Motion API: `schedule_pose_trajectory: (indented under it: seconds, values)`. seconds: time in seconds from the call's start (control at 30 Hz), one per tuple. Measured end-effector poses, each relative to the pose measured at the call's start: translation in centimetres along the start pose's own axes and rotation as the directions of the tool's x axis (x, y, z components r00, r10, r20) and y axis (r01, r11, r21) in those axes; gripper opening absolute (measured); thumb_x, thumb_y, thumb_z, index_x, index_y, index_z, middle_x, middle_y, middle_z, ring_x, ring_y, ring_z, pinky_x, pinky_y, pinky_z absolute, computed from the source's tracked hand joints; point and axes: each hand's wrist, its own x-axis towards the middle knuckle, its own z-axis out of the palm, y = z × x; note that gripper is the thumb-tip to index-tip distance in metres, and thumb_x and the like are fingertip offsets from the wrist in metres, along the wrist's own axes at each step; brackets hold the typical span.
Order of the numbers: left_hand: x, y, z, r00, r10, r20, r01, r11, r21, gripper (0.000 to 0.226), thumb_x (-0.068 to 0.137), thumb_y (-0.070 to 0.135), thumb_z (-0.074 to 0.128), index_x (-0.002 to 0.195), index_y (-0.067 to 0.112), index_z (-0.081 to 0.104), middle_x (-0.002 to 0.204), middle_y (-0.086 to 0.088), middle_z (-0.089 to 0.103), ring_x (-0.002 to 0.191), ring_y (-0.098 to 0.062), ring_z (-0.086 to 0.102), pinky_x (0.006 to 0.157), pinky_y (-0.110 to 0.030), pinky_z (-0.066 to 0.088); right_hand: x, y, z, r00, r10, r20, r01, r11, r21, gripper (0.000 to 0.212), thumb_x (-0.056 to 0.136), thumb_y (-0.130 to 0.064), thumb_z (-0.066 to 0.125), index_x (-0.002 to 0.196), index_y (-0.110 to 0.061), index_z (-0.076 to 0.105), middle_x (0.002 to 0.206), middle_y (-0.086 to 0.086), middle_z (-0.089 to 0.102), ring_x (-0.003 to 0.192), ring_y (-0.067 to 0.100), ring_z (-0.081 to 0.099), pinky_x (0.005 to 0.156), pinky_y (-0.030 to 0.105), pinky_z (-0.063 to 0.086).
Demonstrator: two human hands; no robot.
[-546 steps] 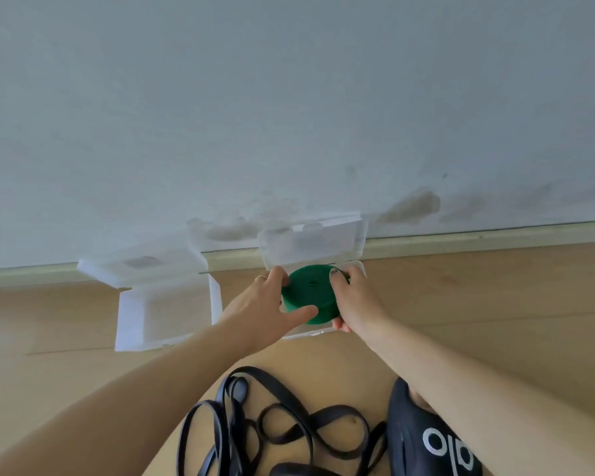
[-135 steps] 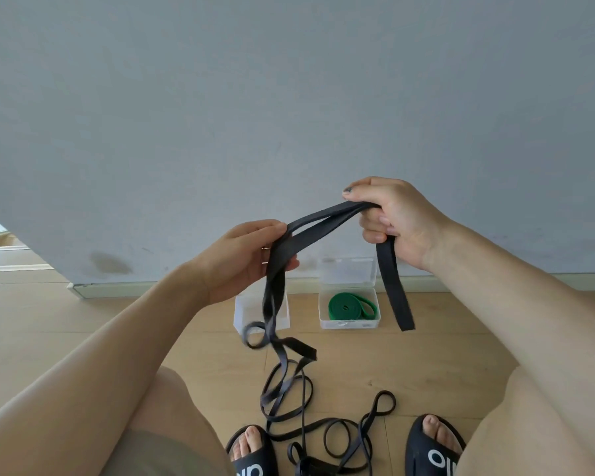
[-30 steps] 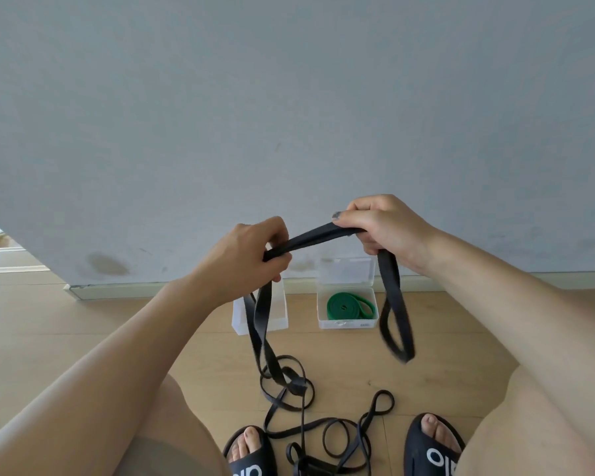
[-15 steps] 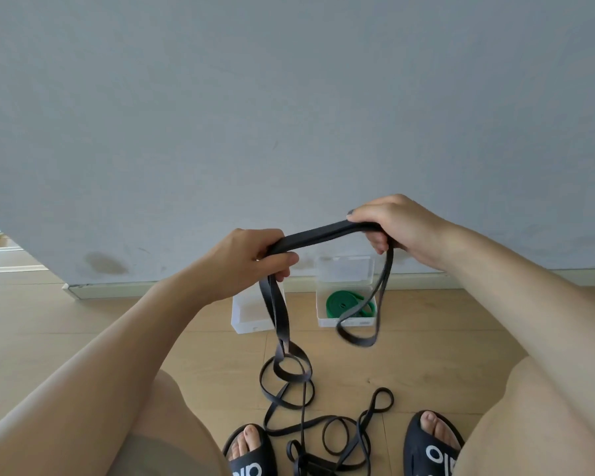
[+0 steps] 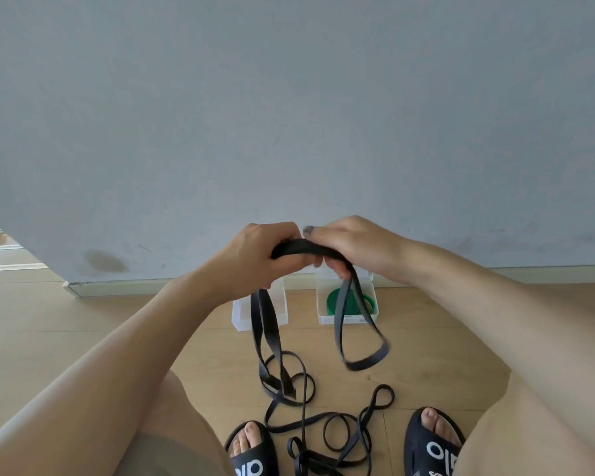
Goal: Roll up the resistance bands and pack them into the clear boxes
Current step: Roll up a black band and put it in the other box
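Note:
My left hand (image 5: 255, 255) and my right hand (image 5: 354, 247) are close together in front of me, both closed on one black resistance band (image 5: 301, 248). A short loop of it (image 5: 361, 333) hangs under the right hand; a longer doubled length (image 5: 267, 334) drops from the left hand to the floor. Other thin black bands (image 5: 323, 427) lie tangled between my feet. Two clear boxes stand open by the wall: the left one (image 5: 241, 319) looks empty, and the right one (image 5: 323, 316) holds a coiled green band (image 5: 334, 302).
A grey wall with a baseboard (image 5: 117, 288) rises right behind the boxes. The floor is light wood. My feet in black slides (image 5: 251, 451) (image 5: 433, 441) sit either side of the tangled bands, with my knees at the frame's lower corners.
My two hands have come together, shortening the stretch of black band between them. The loop under the right hand hangs lower and swings right.

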Motion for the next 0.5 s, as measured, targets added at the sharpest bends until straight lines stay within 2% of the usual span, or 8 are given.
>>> schedule_pose_trajectory:
  seconds: [0.07,0.13,0.27,0.37,0.43,0.5]
  values:
    - [0.1,-0.5,-0.1,0.999,-0.019,0.034,0.018,0.999,0.031,0.023,0.094,0.03,0.07,0.082,0.018,0.056,0.065,0.004,0.051,0.056,-0.012,0.05,0.057,-0.032,0.046,0.1,-0.1,-0.2,0.998,-0.004,-0.068,-0.001,0.997,-0.072,0.047,0.103,-0.045,0.055,0.071,-0.012,0.058,0.053,0.0,0.043,0.051,0.015,0.04,0.059,0.027,0.036]
    - [0.0,-1.0,-0.1,0.996,-0.045,0.078,0.039,0.997,0.068,0.023,0.095,0.028,0.068,0.082,0.02,0.051,0.07,-0.002,0.057,0.063,-0.017,0.055,0.062,-0.033,0.045,0.2,-0.3,-0.7,0.994,-0.004,-0.105,-0.003,0.998,-0.064,0.046,0.1,-0.041,0.062,0.064,-0.014,0.052,0.057,0.003,0.036,0.057,0.021,0.034,0.058,0.031,0.03]
    - [-0.2,-2.2,-0.8,0.986,-0.1,0.135,0.091,0.993,0.069,0.02,0.096,0.029,0.066,0.087,0.017,0.052,0.079,-0.002,0.069,0.077,-0.015,0.067,0.07,-0.034,0.05,0.1,-0.4,-1.4,0.991,-0.001,-0.137,-0.006,0.999,-0.047,0.048,0.097,-0.038,0.065,0.058,-0.017,0.046,0.063,0.009,0.032,0.054,0.021,0.028,0.057,0.033,0.026]
    - [-0.3,-3.3,-1.2,0.979,-0.128,0.16,0.121,0.991,0.054,0.02,0.097,0.032,0.066,0.087,0.021,0.053,0.081,0.0,0.069,0.084,-0.018,0.071,0.074,-0.043,0.053,0.0,-0.4,-1.9,0.989,0.007,-0.145,-0.014,0.999,-0.048,0.048,0.098,-0.036,0.064,0.06,-0.016,0.043,0.065,0.009,0.028,0.052,0.019,0.024,0.053,0.03,0.022]
    - [-0.5,-3.8,-1.6,0.975,-0.152,0.161,0.144,0.988,0.06,0.02,0.096,0.035,0.067,0.084,0.025,0.053,0.077,0.006,0.07,0.083,-0.017,0.072,0.075,-0.042,0.053,-0.2,-0.4,-2.5,0.987,0.012,-0.16,-0.014,1.0,-0.009,0.046,0.097,-0.034,0.064,0.061,-0.016,0.043,0.063,0.008,0.025,0.052,0.019,0.02,0.053,0.031,0.019]
    - [-0.8,-3.8,-2.1,0.982,-0.161,0.102,0.161,0.987,0.014,0.026,0.093,0.032,0.073,0.083,0.02,0.053,0.071,0.005,0.069,0.074,-0.013,0.072,0.073,-0.034,0.052,-0.4,-0.1,-3.2,0.981,0.028,-0.191,-0.02,0.999,0.046,0.044,0.096,-0.029,0.064,0.06,-0.015,0.042,0.057,0.004,0.022,0.051,0.019,0.017,0.055,0.035,0.016]
